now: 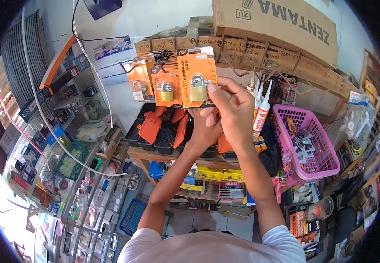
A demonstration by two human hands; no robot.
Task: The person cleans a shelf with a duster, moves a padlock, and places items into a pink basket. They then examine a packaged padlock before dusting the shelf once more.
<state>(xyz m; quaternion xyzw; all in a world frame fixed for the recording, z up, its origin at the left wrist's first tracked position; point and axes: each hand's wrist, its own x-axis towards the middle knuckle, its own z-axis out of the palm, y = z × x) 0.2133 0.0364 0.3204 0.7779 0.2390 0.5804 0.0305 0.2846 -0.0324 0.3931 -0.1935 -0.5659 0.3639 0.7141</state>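
Observation:
An orange carded padlock pack (198, 90) with a brass body faces me at the front of the hanging display. My right hand (236, 105) is closed on its right edge, thumb in front beside the padlock. Just below, my left hand (205, 129) is closed at the pack's lower edge; its fingers are partly hidden behind the card and my right hand. Directly left hangs a second brass padlock pack (166, 93), touching or overlapping the held one. Farther left is a pack with a silver-grey padlock (138, 90). More cards are stacked behind them.
Metal hooks (236, 68) stick out from a wooden rail (251, 52), with a cardboard box (277, 26) above. Black bins with orange lids (149, 128) sit below. Sealant tubes (261, 115) and a pink basket (306, 175) stand right. Glass shelving (80, 175) lines the left.

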